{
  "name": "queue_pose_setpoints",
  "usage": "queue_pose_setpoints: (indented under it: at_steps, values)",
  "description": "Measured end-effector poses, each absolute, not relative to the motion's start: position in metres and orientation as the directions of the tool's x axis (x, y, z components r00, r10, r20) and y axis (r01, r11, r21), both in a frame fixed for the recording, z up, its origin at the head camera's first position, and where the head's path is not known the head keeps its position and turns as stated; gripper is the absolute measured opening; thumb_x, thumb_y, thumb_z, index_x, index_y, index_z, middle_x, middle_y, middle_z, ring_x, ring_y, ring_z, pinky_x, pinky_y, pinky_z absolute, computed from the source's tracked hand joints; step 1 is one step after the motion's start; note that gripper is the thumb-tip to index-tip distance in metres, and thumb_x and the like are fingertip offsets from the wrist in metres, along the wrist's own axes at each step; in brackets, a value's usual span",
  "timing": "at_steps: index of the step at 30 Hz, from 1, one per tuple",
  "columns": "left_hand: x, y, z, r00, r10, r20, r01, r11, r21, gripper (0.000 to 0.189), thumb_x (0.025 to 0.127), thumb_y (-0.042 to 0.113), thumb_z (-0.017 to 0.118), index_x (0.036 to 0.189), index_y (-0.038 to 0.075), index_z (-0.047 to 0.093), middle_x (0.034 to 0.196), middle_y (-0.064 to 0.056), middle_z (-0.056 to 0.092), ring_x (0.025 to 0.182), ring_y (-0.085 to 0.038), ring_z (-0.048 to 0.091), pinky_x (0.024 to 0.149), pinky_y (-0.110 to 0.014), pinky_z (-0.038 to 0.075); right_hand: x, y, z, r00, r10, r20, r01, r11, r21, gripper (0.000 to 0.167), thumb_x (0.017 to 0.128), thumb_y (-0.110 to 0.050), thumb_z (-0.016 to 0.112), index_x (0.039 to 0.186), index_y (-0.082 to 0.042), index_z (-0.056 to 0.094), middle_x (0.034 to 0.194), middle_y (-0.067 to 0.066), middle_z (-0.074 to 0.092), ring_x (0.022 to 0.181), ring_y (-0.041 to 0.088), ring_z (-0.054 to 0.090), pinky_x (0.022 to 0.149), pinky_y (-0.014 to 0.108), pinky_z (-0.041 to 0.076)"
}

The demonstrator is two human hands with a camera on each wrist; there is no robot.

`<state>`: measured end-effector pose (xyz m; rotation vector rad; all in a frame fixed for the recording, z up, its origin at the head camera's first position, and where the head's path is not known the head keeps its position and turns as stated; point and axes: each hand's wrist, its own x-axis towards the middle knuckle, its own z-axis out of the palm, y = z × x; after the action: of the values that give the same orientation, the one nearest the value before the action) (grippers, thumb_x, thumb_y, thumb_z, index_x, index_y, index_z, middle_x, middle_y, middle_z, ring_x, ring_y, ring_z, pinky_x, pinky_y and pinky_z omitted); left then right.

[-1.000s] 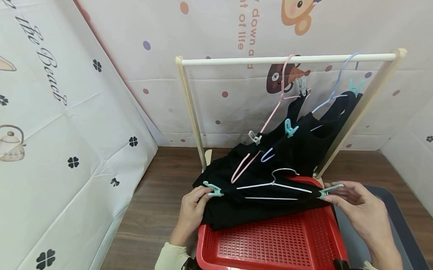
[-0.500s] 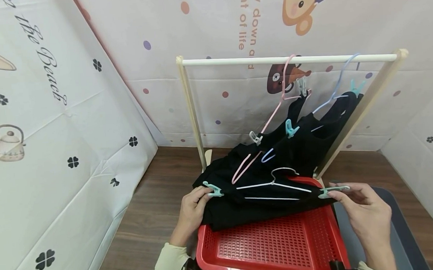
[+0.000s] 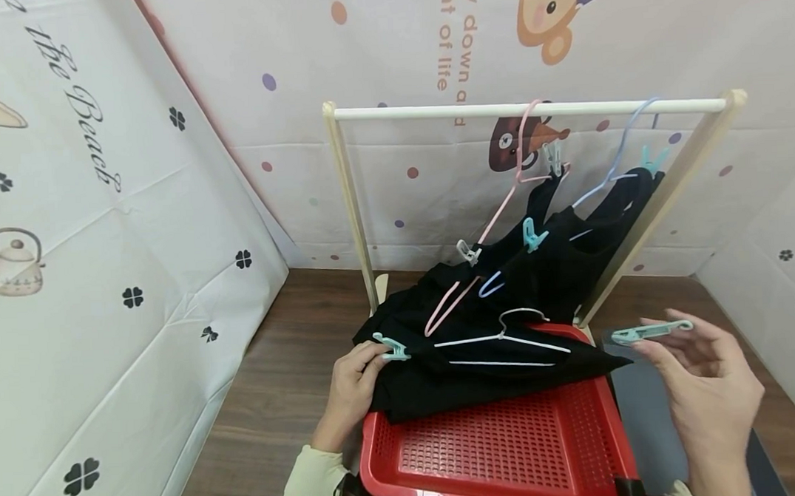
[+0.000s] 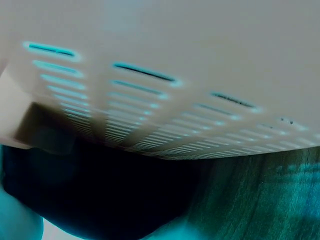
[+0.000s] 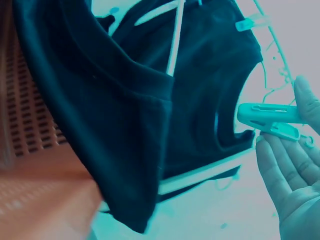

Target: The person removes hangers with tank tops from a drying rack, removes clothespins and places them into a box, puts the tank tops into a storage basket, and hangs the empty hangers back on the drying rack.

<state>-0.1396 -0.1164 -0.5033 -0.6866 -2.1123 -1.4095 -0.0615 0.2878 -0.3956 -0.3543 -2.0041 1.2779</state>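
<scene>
A black garment (image 3: 444,394) lies over the back of a red basket, stretched on a white hanger (image 3: 471,341) whose hook points toward the rack. At the garment's left end my left hand (image 3: 350,390) pinches a teal clothespin (image 3: 394,349) that sits on the fabric. My right hand (image 3: 717,389) holds another teal clothespin (image 3: 651,332) between thumb and fingers, off to the right of the garment's pointed end. In the right wrist view this clothespin (image 5: 270,114) is apart from the black fabric (image 5: 115,110). The left wrist view shows mostly the slotted basket wall (image 4: 150,30).
Behind stands a rack with a white rail (image 3: 431,113). A pink hanger (image 3: 520,146) and a blue hanger (image 3: 622,146) hang from it with black garments clipped by pegs. The red basket (image 3: 501,487) is in front, and a grey bin (image 3: 645,415) stands at its right.
The right clothespin has come off the garment's right end and moved right and slightly up with my right hand. The freed fabric end now tapers to a point. My left hand stays put.
</scene>
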Motion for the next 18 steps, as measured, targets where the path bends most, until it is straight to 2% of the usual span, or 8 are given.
queue_pose_setpoints:
  at_steps: [4,7,10,12,14,17,18]
  values:
    - [-0.14,-0.117,-0.503,-0.752,0.137,0.645,0.648,0.335,0.684,0.018,0.097,-0.005,0.072,0.102,0.011,0.078,0.094,0.001,0.073,0.082,-0.017,0.064,0.076,-0.021,0.051,-0.055,0.292,-0.39,-0.674,0.605,0.423,-0.108,0.487,-0.867,0.069,0.085,0.011,0.084,0.146,-0.012,0.061,0.105,-0.014,0.072,0.096,-0.004,0.071,0.085,0.007,0.05]
    - [-0.14,-0.117,-0.503,-0.754,0.138,0.642,0.645,0.335,0.686,0.018,0.097,-0.005,0.072,0.102,0.011,0.078,0.094,0.002,0.073,0.081,-0.017,0.064,0.075,-0.02,0.05,-0.051,0.299,-0.386,-0.66,0.616,0.43,-0.077,0.514,-0.854,0.068,0.084,0.01,0.086,0.144,-0.011,0.062,0.105,-0.019,0.071,0.093,-0.006,0.069,0.084,0.006,0.049]
    - [-0.139,-0.115,-0.504,-0.75,0.129,0.649,0.647,0.35,0.678,0.02,0.094,-0.009,0.072,0.101,0.01,0.077,0.092,0.0,0.073,0.08,-0.018,0.063,0.074,-0.019,0.049,-0.046,0.307,-0.385,-0.672,0.631,0.388,0.034,0.549,-0.835,0.069,0.086,0.002,0.088,0.147,-0.016,0.06,0.103,-0.027,0.064,0.089,-0.011,0.064,0.081,0.003,0.046]
    - [-0.139,-0.114,-0.505,-0.747,0.12,0.654,0.647,0.357,0.674,0.022,0.091,-0.013,0.073,0.099,0.007,0.077,0.09,-0.003,0.072,0.078,-0.019,0.062,0.073,-0.019,0.048,-0.044,0.312,-0.385,-0.688,0.645,0.332,0.13,0.559,-0.819,0.071,0.088,-0.005,0.088,0.151,-0.018,0.056,0.103,-0.027,0.061,0.087,-0.015,0.058,0.078,0.001,0.042]
    - [-0.14,-0.113,-0.505,-0.743,0.114,0.659,0.649,0.361,0.67,0.023,0.089,-0.017,0.072,0.097,0.004,0.076,0.088,-0.005,0.072,0.076,-0.021,0.061,0.071,-0.02,0.047,-0.041,0.318,-0.385,-0.699,0.658,0.279,0.229,0.576,-0.785,0.074,0.09,-0.013,0.088,0.154,-0.017,0.052,0.108,-0.017,0.064,0.084,-0.018,0.05,0.074,0.001,0.038]
    - [-0.14,-0.112,-0.504,-0.739,0.108,0.665,0.653,0.358,0.668,0.023,0.088,-0.019,0.072,0.096,0.003,0.076,0.085,-0.006,0.071,0.075,-0.022,0.06,0.07,-0.02,0.046,-0.039,0.327,-0.388,-0.716,0.661,0.225,0.338,0.61,-0.717,0.076,0.093,-0.019,0.086,0.158,-0.009,0.046,0.123,0.011,0.067,0.079,-0.017,0.041,0.065,0.002,0.034]
    - [-0.14,-0.112,-0.503,-0.74,0.108,0.664,0.652,0.36,0.667,0.023,0.089,-0.018,0.072,0.097,0.004,0.076,0.085,-0.005,0.071,0.075,-0.022,0.06,0.069,-0.02,0.046,-0.039,0.331,-0.389,-0.724,0.657,0.211,0.366,0.625,-0.689,0.077,0.094,-0.02,0.085,0.158,-0.005,0.044,0.127,0.022,0.065,0.081,-0.011,0.049,0.061,0.003,0.032]
